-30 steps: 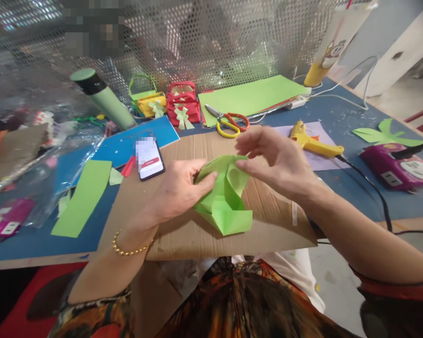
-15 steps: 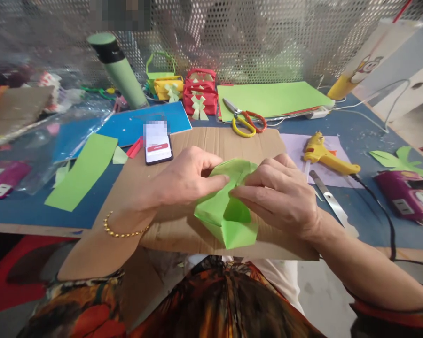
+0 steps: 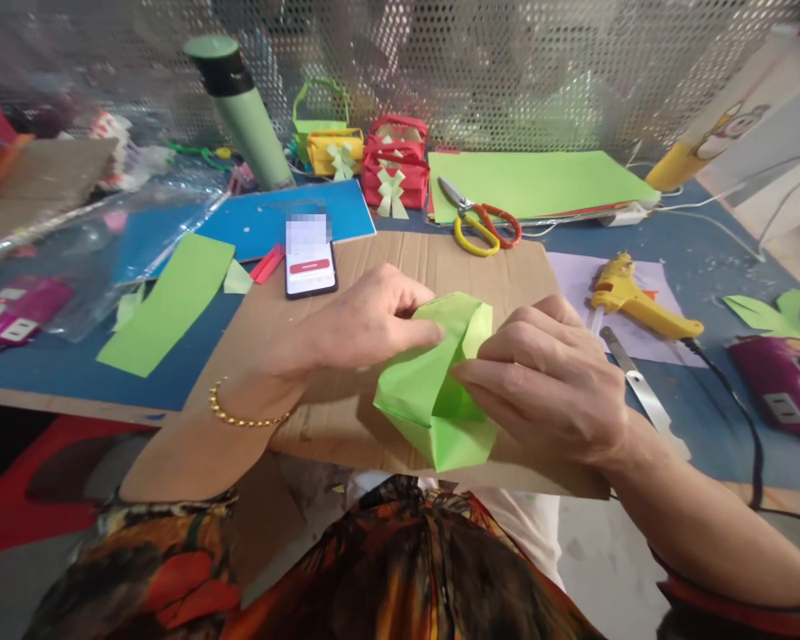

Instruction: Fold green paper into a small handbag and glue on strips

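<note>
A folded light green paper form [image 3: 413,382] with an open pocket facing me is held over the brown cardboard sheet [image 3: 347,436]. My left hand [image 3: 373,324] pinches its upper left part, thumb on top and fingers behind. On the right side, my right hand [image 3: 553,378] is closed on the paper's edge, with thumb and fingertips together near the pocket opening. The fingers of both hands are partly hidden by the paper or by each other.
A phone [image 3: 310,267] lies left on the cardboard. Scissors [image 3: 476,233] rest near green sheets [image 3: 540,182] behind. To the right are a yellow glue gun [image 3: 640,302] and a metal blade [image 3: 644,391]. A green bottle [image 3: 253,129] and small paper bags [image 3: 395,178] stand behind.
My right hand has shifted slightly away from my left hand, and the paper's right flap stands more open between them. The whole view has also moved a little.
</note>
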### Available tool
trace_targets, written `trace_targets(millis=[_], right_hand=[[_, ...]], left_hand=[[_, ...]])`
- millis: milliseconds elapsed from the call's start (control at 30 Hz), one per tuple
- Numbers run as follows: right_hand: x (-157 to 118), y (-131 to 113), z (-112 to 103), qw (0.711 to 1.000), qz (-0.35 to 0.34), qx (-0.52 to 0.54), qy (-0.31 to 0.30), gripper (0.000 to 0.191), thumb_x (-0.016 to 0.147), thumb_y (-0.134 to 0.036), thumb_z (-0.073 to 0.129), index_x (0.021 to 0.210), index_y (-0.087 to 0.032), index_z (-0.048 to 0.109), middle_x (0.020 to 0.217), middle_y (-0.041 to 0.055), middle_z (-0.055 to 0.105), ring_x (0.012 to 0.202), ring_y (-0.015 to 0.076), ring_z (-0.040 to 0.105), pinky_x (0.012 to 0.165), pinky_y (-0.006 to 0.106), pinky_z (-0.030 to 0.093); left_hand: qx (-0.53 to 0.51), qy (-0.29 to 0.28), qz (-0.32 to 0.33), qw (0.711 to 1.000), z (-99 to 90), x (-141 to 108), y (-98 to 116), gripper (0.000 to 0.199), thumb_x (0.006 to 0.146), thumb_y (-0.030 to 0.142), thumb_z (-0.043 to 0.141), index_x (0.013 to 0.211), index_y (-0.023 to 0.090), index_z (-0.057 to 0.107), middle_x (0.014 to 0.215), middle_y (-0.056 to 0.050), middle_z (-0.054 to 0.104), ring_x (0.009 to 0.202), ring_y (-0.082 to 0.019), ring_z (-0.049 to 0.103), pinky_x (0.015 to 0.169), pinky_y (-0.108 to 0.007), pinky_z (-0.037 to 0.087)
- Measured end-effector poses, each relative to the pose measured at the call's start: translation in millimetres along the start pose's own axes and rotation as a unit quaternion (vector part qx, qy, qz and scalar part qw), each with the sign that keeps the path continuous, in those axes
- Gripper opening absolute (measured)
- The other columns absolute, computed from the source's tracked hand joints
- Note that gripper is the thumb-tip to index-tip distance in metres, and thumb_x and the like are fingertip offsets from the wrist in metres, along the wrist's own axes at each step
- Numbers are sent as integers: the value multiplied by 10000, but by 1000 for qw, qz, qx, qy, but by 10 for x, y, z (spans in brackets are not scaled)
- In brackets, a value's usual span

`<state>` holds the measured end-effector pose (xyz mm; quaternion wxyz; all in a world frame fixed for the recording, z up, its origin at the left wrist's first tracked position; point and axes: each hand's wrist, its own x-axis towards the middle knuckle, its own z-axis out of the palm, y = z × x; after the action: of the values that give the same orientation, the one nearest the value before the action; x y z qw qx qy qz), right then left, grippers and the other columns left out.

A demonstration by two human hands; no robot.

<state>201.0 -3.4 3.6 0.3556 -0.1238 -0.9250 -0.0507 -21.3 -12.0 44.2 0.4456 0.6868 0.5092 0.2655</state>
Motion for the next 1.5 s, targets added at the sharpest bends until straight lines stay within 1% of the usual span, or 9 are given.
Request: trace_targets(millis=[200, 333, 400, 533, 767, 933, 1167, 1333, 1500], right_hand=[[33, -5, -31, 1000, 12, -1, -2, 167, 960, -95, 643, 899, -242, 690, 760, 1, 681, 659, 149, 542, 658, 382, 326], [-6, 18, 22, 1000, 4, -15, 8, 108, 955, -93, 663, 950, -198, 687, 765, 6, 671, 680, 163, 520, 651, 380, 309], [-21, 17, 41, 1000, 2, -27, 0, 116, 960, -94, 661, 900, -190, 683, 749, 8, 648, 683, 166, 500, 650, 381, 299], [-19, -2, 44, 999, 3, -46, -20, 224, 997, -120, 632, 791, -200, 669, 729, 16, 624, 681, 165, 469, 649, 381, 289], [-14, -19, 25, 999, -19, -46, -22, 311, 1070, -121, 491, 835, -192, 682, 742, 20, 607, 704, 161, 490, 662, 374, 288], [-8, -24, 3, 999, -18, -38, -29, 304, 1076, -118, 483, 854, -189, 679, 751, 22, 615, 706, 159, 504, 660, 370, 297], [0, 1, 51, 999, -23, -35, -11, 261, 1055, -122, 551, 835, -177, 679, 730, 20, 611, 678, 160, 469, 638, 374, 281], [-24, 17, 62, 998, -20, -50, -18, 188, 1042, -141, 584, 899, -171, 702, 753, 26, 624, 678, 166, 467, 637, 377, 287], [-24, -14, 19, 998, -17, -44, -44, 268, 1067, -133, 496, 900, -181, 700, 766, 33, 627, 689, 176, 486, 663, 392, 307]], left_hand=[[14, 6, 4, 1000, 4, 0, -10, 329, 758, 123, 673, 474, 179, 515, 529, 23, 453, 484, -89, 376, 455, -262, 234], [18, 6, 13, 1000, 27, -14, -15, 303, 769, 104, 651, 497, 179, 540, 545, 22, 486, 502, -99, 408, 473, -269, 253], [21, 9, 17, 1000, 38, -20, -14, 306, 767, 96, 648, 497, 179, 529, 543, 27, 478, 505, -97, 405, 475, -267, 253], [30, 6, 24, 999, 42, -24, -8, 337, 772, 101, 639, 485, 181, 480, 523, 41, 425, 497, -85, 353, 464, -256, 218], [6, -45, 19, 999, 0, -12, -19, 306, 795, 140, 609, 525, 179, 470, 535, 55, 398, 500, -74, 332, 461, -239, 203], [5, -47, 15, 999, -7, 3, -25, 303, 795, 140, 606, 524, 177, 473, 538, 56, 373, 512, -75, 327, 465, -234, 196], [5, -53, 25, 998, 3, 9, -38, 267, 795, 153, 603, 542, 168, 518, 540, 53, 407, 528, -78, 344, 474, -224, 219], [-16, -66, 14, 998, -6, 9, -32, 283, 795, 146, 629, 538, 166, 511, 546, 50, 409, 520, -74, 348, 467, -220, 220], [-35, -86, 1, 996, -7, 12, -20, 289, 789, 121, 619, 526, 165, 505, 545, 50, 397, 514, -72, 345, 460, -219, 222]])
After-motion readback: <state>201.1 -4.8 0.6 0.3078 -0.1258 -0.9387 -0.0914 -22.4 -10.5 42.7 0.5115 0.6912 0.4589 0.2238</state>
